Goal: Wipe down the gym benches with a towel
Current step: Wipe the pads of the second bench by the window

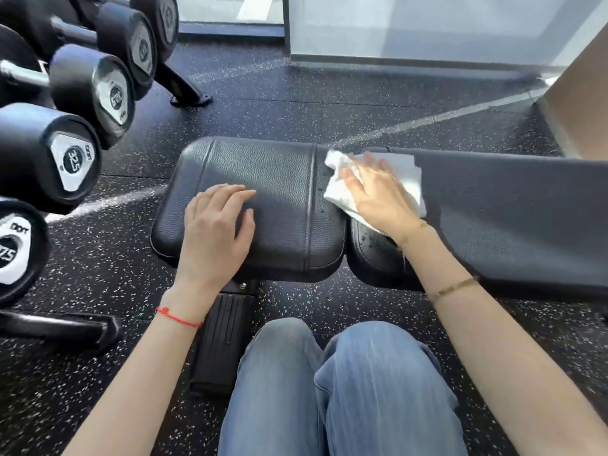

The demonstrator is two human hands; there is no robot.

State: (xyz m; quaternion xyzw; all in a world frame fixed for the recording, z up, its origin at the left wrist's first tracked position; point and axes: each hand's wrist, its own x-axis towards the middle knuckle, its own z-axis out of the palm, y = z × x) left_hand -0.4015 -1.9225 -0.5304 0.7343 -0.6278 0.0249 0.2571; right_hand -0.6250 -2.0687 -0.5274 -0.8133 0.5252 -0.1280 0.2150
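Observation:
A black padded gym bench lies across the view, with a short seat pad (pixel 263 179) on the left and a long back pad (pixel 513 205) on the right. My right hand (pixel 378 195) presses a white towel (pixel 339 192) flat over the gap between the two pads, palm down with fingers spread on the cloth. My left hand (pixel 217 232) rests flat on the seat pad's near left part, fingers apart, holding nothing.
A rack of black dumbbells (pixel 65 159) crowds the left side, its foot (pixel 187 90) on the speckled rubber floor. The bench's black foot (pixel 223 343) sits under the seat pad. My knees in blue jeans (pixel 329 383) are in front. A glass wall (pixel 411 28) stands behind.

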